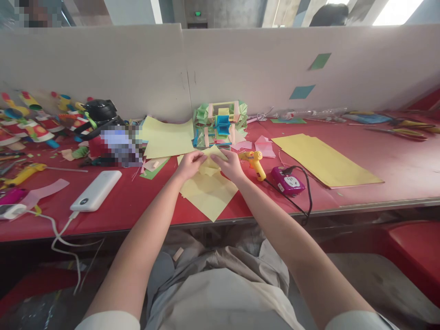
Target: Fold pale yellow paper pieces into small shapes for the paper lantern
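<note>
A pale yellow sheet of paper (212, 197) lies turned like a diamond on the red table, one corner pointing at me. Above its far part, a smaller piece of yellow paper (212, 158) is pinched by my left hand (191, 164) on one side and my right hand (230, 165) on the other. Its lower edge looks bent or folded; whether it joins the sheet below I cannot tell. Just right of my right hand rests a yellow glue gun (254, 162). Behind both hands stands a green, blue and pink paper model (222, 123).
A purple power socket (288, 181) with a black cord and stacked yellow sheets (326, 160) are at right. On the left lie a white power bank (97, 190), a second glue gun (25, 174) and colourful paper figures (37, 130). A pale partition (240, 68) closes the table's back.
</note>
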Tool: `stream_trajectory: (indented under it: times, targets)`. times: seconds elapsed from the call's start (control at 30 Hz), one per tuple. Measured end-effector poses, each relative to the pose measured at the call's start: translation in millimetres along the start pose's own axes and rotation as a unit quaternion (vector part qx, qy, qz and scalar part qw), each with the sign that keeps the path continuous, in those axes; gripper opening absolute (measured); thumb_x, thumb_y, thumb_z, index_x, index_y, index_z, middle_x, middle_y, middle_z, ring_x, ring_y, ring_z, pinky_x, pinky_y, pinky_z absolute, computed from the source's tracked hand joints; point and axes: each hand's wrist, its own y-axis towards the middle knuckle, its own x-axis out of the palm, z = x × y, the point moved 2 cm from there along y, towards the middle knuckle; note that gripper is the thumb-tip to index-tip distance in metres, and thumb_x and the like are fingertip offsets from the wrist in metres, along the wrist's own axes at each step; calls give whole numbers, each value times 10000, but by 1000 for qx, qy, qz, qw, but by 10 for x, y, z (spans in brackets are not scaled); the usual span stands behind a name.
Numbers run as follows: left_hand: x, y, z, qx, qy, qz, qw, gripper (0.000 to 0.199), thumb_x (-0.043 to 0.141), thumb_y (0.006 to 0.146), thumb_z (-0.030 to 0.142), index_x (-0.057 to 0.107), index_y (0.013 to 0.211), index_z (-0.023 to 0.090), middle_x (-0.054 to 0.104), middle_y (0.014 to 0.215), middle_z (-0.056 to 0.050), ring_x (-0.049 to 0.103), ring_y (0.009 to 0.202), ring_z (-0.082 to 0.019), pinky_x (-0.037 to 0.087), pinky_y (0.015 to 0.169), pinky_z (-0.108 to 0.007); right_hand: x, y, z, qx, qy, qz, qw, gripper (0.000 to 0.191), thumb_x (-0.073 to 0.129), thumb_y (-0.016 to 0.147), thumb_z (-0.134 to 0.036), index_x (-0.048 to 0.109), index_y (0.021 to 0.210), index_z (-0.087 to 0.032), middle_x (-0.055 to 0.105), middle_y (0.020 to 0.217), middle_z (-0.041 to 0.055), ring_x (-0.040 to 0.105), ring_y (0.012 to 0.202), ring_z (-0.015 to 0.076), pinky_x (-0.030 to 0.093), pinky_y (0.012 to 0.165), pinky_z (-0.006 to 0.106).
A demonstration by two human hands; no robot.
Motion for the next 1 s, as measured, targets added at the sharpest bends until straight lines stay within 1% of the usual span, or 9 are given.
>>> stream_trajectory:
  times: [0.13,0.3,0.5,0.6,0.7,0.77,0.83,0.9,1.0]
  targets:
    - [-5,3,-9,-13,-10,-1,1000,416,657,781,581,667,844,170,674,802,-27,587,737,-170,434,688,-280,-1,0,1,-7,2,4,1000,427,671,755,-577,521,654,-190,460,648,-16,402,630,122,361,588,269]
    - [-9,2,-7,-7,-12,2,1000,390,672,767,565,661,825,180,668,785,-22,598,744,-177,444,702,-288,-5,-8,-17,-3,-7,14,1000,436,667,753,-577,498,626,-196,441,620,-18,396,615,124,362,581,273]
    - [-1,-35,65,-24,-56,-22,998,377,699,765,528,680,896,175,705,877,-54,647,852,-205,483,781,-305,-14,-11,-14,9,12,11,1000,377,670,768,-542,581,684,-185,514,637,-5,440,610,131,376,564,272]
    - [11,-54,94,-25,-68,-42,996,370,740,745,465,678,961,171,715,944,-62,663,906,-218,497,794,-307,-22,-5,12,13,16,12,1000,344,673,775,-526,621,739,-188,541,656,-2,462,622,138,387,566,273]
    - [22,-49,66,-21,-77,-53,995,421,799,679,368,657,1018,163,716,1004,-76,671,947,-230,510,819,-325,-31,1,39,10,26,16,999,312,677,782,-502,650,796,-191,578,707,4,495,660,146,410,591,275]
    - [17,-37,34,-21,-76,-37,996,450,819,642,341,652,1015,154,719,1011,-89,675,956,-237,514,839,-343,-34,4,50,7,30,14,999,307,679,781,-493,657,815,-189,596,736,10,513,682,150,425,607,275]
    - [7,-24,13,-23,-73,-15,997,445,825,631,359,657,987,151,726,992,-96,678,947,-239,516,843,-351,-34,7,57,10,30,11,999,310,681,775,-492,653,802,-185,595,730,9,519,681,149,431,608,273]
    - [-4,-15,9,-27,-70,4,997,435,829,627,399,666,947,154,733,952,-92,681,919,-236,521,819,-345,-28,9,60,14,38,6,999,310,683,770,-489,658,814,-183,603,733,9,532,683,151,441,614,274]
    - [-23,-10,20,-31,-66,30,997,444,841,606,450,679,899,159,737,888,-80,680,850,-225,522,763,-326,-17,13,61,12,65,-3,998,304,687,765,-468,674,877,-186,646,807,22,577,738,166,472,657,285]
